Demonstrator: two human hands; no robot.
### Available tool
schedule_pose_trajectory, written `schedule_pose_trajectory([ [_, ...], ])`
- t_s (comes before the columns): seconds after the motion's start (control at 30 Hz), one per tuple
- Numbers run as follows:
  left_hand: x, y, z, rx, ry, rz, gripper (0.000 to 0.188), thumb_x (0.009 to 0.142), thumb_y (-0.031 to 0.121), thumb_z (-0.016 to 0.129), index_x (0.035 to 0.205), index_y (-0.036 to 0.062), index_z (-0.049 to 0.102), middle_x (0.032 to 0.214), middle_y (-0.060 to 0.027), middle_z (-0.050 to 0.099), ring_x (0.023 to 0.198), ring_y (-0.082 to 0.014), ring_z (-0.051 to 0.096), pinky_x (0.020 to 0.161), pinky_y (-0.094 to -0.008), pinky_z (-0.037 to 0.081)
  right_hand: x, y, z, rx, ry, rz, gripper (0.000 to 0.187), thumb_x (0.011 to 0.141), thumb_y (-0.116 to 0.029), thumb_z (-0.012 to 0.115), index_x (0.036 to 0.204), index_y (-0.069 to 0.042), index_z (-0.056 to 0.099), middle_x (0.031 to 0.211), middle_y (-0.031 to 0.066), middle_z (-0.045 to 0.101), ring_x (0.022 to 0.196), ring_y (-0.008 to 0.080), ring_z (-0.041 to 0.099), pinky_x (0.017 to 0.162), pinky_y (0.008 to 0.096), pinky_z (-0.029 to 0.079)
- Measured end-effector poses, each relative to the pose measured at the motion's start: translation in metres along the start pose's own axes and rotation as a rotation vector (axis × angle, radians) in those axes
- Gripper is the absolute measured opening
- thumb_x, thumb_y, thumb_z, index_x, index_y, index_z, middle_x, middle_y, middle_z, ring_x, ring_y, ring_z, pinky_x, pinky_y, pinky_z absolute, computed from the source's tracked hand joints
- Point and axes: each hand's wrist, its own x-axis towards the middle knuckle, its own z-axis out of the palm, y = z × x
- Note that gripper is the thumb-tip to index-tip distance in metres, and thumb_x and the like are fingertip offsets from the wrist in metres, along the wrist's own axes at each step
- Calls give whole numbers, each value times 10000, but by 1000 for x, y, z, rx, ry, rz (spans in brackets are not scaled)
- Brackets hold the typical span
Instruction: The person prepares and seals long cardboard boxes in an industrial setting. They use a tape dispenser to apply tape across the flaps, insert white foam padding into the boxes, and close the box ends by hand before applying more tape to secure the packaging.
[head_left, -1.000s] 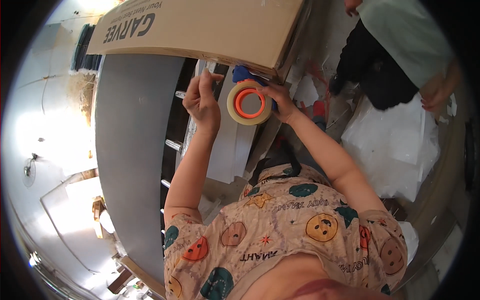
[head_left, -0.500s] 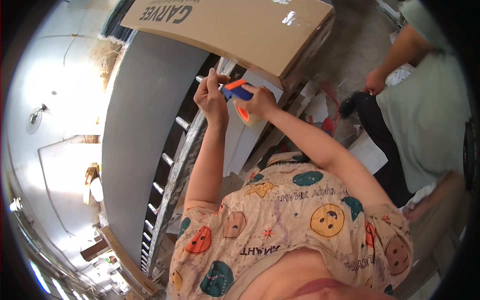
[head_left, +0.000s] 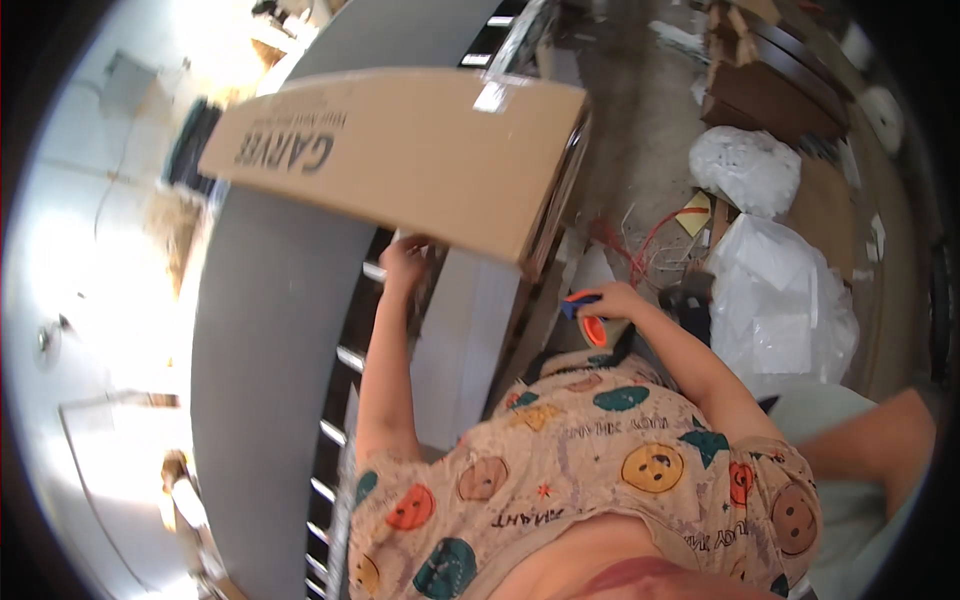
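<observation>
Right hand point(head_left: 614, 301): my fingers are wrapped around the blue-and-orange tape dispenser point(head_left: 590, 322), held in front of my waist, apart from the carton. Left hand point(head_left: 403, 263): my fingers are at the near lower edge of the brown carton point(head_left: 400, 165); blurred, can't tell if they're gripping. Carton lies across the roller conveyor point(head_left: 350, 358) and grey panel point(head_left: 275, 330). White plastic bag point(head_left: 775, 300) on floor to my right; co-worker's arm point(head_left: 875, 440) at lower right.
</observation>
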Motion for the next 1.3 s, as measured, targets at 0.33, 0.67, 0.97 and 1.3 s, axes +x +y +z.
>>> schedule_pose_trajectory([
  [0.33, 105, 255, 49, -114, 26, 897, 407, 803, 186, 680, 1194, 121, 588, 1111, -112, 631, 1052, -311, 578, 922, -425, 428, -68, 51, -47, 681, 338, 351, 527, 698, -413, 779, 1020, -4, 699, 905, 78, 687, 817, 134, 617, 757, 267, 475],
  [0.67, 174, 276, 100, 780, -732, 584, 535, 769, 604, 587, 856, 98, 735, 807, -119, 692, 881, -317, 656, 774, -403, 516, -65, 164, -70, 849, 311, 436, 550, 719, -405, 745, 1095, -10, 677, 1042, 123, 677, 927, 222, 654, 829, 306, 493],
  [0.97, 88, 201, 67, 361, 21, 316, 578, 925, 439, 500, 1355, 56, 452, 1438, -139, 405, 1359, -287, 337, 1159, -403, 165, -1, 153, -204, 1528, -10, 450, 429, 808, -308, 616, 1151, -52, 601, 1098, 86, 649, 985, 236, 637, 853, 397, 526],
  [1.3, -259, 47, 46, 22, 1059, -1120, 338, 900, 299, 558, 734, 25, 667, 686, -98, 669, 664, -218, 637, 684, -333, 482, 82, 76, -210, 1390, -241, 517, 522, 800, -320, 609, 1248, -61, 536, 1251, 109, 584, 1129, 283, 575, 985, 443, 456],
])
